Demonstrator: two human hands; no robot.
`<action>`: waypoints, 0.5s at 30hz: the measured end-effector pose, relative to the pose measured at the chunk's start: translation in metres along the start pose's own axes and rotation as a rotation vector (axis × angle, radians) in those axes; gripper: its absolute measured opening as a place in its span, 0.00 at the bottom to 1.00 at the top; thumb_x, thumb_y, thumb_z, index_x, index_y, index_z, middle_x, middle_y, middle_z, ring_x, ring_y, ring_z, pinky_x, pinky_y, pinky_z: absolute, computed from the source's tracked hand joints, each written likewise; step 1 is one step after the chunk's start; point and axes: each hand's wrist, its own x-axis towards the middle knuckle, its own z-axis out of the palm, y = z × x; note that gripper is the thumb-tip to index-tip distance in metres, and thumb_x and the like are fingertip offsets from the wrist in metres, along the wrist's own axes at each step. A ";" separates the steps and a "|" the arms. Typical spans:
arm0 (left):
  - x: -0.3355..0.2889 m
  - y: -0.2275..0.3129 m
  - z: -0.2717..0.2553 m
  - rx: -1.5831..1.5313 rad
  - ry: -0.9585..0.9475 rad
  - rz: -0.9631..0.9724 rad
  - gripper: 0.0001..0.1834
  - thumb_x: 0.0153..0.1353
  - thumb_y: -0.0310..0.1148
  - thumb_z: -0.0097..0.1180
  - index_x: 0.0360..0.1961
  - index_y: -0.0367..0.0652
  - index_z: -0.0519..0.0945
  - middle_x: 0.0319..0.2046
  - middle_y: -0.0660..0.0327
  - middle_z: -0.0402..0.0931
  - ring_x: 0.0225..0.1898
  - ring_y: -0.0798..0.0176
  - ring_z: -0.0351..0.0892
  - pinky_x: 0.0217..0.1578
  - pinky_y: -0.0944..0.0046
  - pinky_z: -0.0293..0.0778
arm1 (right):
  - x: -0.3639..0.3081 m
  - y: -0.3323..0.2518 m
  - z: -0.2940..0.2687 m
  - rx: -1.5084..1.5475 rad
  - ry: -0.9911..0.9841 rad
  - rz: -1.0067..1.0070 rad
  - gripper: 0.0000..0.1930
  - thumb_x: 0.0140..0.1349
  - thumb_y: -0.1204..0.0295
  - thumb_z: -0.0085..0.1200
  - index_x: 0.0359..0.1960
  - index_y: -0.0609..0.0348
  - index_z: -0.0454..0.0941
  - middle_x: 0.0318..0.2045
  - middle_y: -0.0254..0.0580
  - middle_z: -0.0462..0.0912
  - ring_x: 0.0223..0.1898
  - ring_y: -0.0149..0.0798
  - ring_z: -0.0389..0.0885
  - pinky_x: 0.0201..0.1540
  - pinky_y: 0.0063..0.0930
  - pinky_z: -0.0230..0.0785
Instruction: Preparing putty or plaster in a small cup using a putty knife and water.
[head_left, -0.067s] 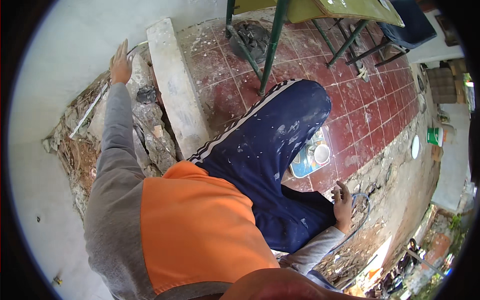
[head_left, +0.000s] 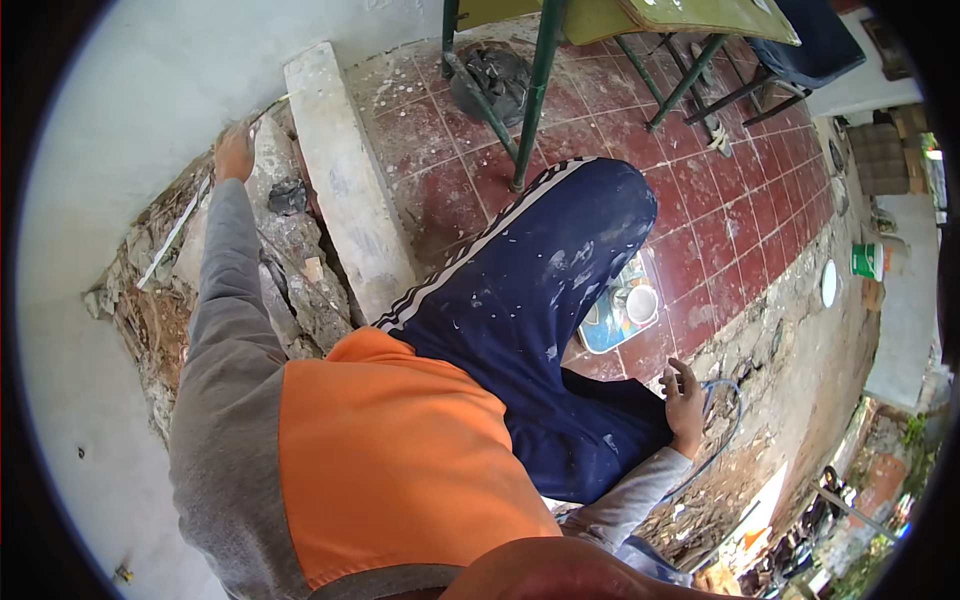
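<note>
While the left hand [head_left: 236, 155] is stretched out beside the white wall [head_left: 120, 130], its fingers are folded and blurred; I cannot tell whether they hold anything or touch the wall. Just right of that hand lies broken stone [head_left: 272, 160], with a dark lump [head_left: 288, 197] on it and a long white slab [head_left: 340, 180] farther right. The right hand [head_left: 685, 408] is half curled, fingers somewhat apart, seemingly holding nothing. A blue hose [head_left: 742, 415] loops just right of it; beyond its fingertips, a blue tray [head_left: 600, 335] bears a white cup [head_left: 642, 304].
</note>
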 end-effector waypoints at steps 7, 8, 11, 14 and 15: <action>-0.103 -0.002 0.015 -0.360 0.131 0.074 0.15 0.58 0.20 0.43 0.45 0.40 0.75 0.38 0.47 0.78 0.44 0.42 0.75 0.46 0.49 0.69 | -0.002 -0.006 0.000 0.006 0.021 -0.084 0.17 0.66 0.65 0.50 0.52 0.62 0.75 0.27 0.41 0.81 0.27 0.30 0.76 0.33 0.25 0.70; -0.122 -0.003 0.009 -0.343 0.190 0.096 0.15 0.57 0.19 0.43 0.45 0.40 0.75 0.37 0.48 0.78 0.44 0.42 0.75 0.46 0.49 0.68 | -0.002 -0.009 -0.001 -0.025 0.029 -0.044 0.17 0.66 0.65 0.50 0.52 0.62 0.75 0.27 0.41 0.81 0.27 0.30 0.76 0.33 0.25 0.70; -0.155 -0.022 -0.011 -0.492 0.046 -0.071 0.16 0.57 0.21 0.43 0.46 0.40 0.75 0.37 0.48 0.78 0.42 0.44 0.76 0.44 0.52 0.69 | 0.003 -0.027 -0.002 0.024 -0.017 -0.021 0.16 0.65 0.67 0.51 0.51 0.63 0.75 0.26 0.41 0.80 0.28 0.30 0.76 0.34 0.25 0.69; -0.159 -0.054 -0.017 -0.433 0.230 -0.277 0.14 0.63 0.25 0.42 0.46 0.39 0.77 0.34 0.50 0.78 0.36 0.49 0.76 0.38 0.55 0.68 | 0.016 -0.058 -0.004 -0.132 0.014 -0.156 0.14 0.64 0.70 0.53 0.49 0.63 0.77 0.26 0.41 0.80 0.28 0.30 0.76 0.34 0.26 0.68; -0.150 -0.066 -0.012 -0.526 0.306 -0.301 0.15 0.66 0.28 0.40 0.45 0.37 0.78 0.29 0.57 0.76 0.29 0.57 0.72 0.33 0.60 0.66 | 0.021 -0.071 -0.005 -0.099 0.083 -0.231 0.12 0.62 0.74 0.54 0.46 0.62 0.78 0.26 0.42 0.79 0.28 0.32 0.76 0.33 0.26 0.67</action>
